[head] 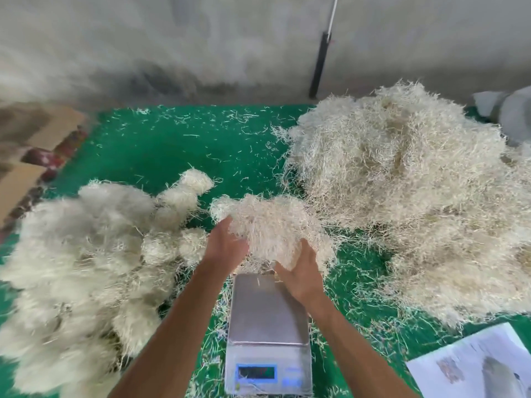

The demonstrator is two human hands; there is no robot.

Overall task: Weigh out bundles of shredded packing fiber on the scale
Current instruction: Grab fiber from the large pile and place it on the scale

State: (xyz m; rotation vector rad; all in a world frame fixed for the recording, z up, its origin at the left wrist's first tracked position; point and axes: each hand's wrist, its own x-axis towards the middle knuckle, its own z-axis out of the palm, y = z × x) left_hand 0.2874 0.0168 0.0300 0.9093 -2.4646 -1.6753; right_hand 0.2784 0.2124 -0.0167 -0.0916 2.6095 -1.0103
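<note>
A pale bundle of shredded fiber (267,222) is held between both my hands, just beyond the far edge of the scale. My left hand (225,244) cups its left side and my right hand (301,272) cups its lower right side, fingers curved round the fiber. The steel-topped scale (267,320) stands below them, its plate bare but for a stray strand, its blue-framed display (256,372) at the near end. A big loose fiber heap (408,196) lies to the right. Several fiber bundles (86,254) lie piled to the left.
Everything rests on a green mat (184,150) strewn with loose strands. A printed paper sheet (474,366) lies at the lower right. Cardboard (31,156) sits at the far left, and a black pole (320,64) leans on the grey wall behind.
</note>
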